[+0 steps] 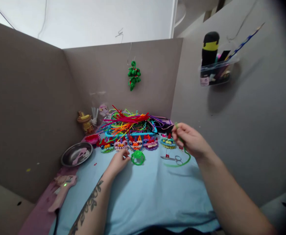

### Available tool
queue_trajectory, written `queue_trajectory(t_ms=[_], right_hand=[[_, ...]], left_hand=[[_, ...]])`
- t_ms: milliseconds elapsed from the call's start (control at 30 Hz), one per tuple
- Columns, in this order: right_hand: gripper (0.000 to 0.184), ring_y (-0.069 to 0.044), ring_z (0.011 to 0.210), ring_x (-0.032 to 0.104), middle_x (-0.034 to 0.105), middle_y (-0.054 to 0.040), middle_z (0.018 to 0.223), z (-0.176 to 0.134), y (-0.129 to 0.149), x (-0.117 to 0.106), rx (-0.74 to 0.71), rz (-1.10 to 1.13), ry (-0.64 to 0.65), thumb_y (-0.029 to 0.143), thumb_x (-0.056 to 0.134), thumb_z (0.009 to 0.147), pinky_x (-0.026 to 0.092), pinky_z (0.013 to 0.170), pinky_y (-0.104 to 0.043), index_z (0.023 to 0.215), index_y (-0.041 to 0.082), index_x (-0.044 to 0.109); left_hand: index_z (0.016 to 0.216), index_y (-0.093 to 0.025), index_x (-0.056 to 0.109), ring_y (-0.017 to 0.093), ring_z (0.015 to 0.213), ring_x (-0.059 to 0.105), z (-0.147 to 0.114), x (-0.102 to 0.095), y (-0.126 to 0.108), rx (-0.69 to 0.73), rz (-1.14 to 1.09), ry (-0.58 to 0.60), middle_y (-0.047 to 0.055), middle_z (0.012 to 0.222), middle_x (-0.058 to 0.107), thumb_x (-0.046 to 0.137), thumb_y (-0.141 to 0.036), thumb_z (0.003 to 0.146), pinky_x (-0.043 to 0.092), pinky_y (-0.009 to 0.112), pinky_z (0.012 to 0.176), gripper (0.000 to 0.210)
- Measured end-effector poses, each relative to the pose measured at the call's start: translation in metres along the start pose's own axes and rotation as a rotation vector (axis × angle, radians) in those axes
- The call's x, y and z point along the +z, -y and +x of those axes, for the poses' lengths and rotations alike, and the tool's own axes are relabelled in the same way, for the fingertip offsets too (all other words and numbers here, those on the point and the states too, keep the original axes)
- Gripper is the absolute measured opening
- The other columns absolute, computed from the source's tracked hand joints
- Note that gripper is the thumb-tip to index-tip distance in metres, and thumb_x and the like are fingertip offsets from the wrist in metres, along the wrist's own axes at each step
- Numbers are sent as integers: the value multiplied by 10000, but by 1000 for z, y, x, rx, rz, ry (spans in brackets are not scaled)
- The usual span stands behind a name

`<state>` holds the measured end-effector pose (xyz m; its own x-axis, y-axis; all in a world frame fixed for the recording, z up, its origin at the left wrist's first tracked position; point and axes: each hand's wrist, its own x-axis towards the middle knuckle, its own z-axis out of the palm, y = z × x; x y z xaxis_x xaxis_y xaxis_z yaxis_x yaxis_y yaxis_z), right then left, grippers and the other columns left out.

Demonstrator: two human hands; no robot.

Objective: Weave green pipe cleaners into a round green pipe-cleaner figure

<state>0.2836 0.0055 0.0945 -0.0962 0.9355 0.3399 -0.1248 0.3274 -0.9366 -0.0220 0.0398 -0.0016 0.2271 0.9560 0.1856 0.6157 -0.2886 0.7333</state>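
Observation:
My right hand (188,138) is raised over the right side of the cloth, its fingers pinched shut on a green pipe cleaner (188,158). The free end of the pipe cleaner curves down past a pair of scissors (173,159). My left hand (119,160) rests low on the cloth with fingers loosely bent and a gap between thumb and forefinger. Just right of those fingertips sits a round green openwork piece (138,158); I cannot tell whether they touch it. No object shows in the left hand.
Behind stands a blue tray (133,134) heaped with coloured pipe cleaners (130,119), fronted by several colourful woven pieces (150,143). At left are a metal bowl (68,158) and a pink glue gun (64,192). A green ornament (134,75) hangs behind; a clear holder (216,73) hangs right.

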Motion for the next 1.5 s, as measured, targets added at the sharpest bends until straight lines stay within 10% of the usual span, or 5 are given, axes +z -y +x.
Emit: queue_trajectory(t_ms=[267,667,933,1367,1500], right_hand=[[213,-150,612,550,642,-27,652,-9,-92,86,210,-1088,283,376,574,733,295,523,-219,743,179,657],[197,-134,591,572,677,-18,667,-26,-103,79,-348,-1204,-12,231,459,826,284,547,-226,781,223,650],[224,-118,567,530,624,-17,601,-29,-104,84,-469,-1298,49,180,429,843,258,567,-240,749,201,631],[187,-132,589,546,641,-19,622,-26,-110,79,-459,-1288,27,225,458,845,271,565,-238,783,217,634],[206,-135,594,562,652,-25,642,-27,-107,82,-457,-1291,15,248,436,861,286,570,-237,806,208,630]], left_hand=[[956,-193,509,152,594,589,-1,35,-4,-102,-177,-45,5,701,653,538,-221,704,417,251,563,255],[821,-193,564,130,642,502,-15,12,-36,133,-161,-392,23,766,580,521,-334,794,409,249,629,150],[855,-208,601,182,841,531,-13,19,-36,357,84,-277,63,884,565,476,-266,825,405,294,755,141],[641,-184,526,259,872,515,2,-30,7,-72,321,-464,96,802,559,537,-325,752,375,370,777,180],[1034,-198,501,204,848,566,-1,-10,-8,41,-178,-291,51,900,590,617,-298,696,423,309,704,371]])
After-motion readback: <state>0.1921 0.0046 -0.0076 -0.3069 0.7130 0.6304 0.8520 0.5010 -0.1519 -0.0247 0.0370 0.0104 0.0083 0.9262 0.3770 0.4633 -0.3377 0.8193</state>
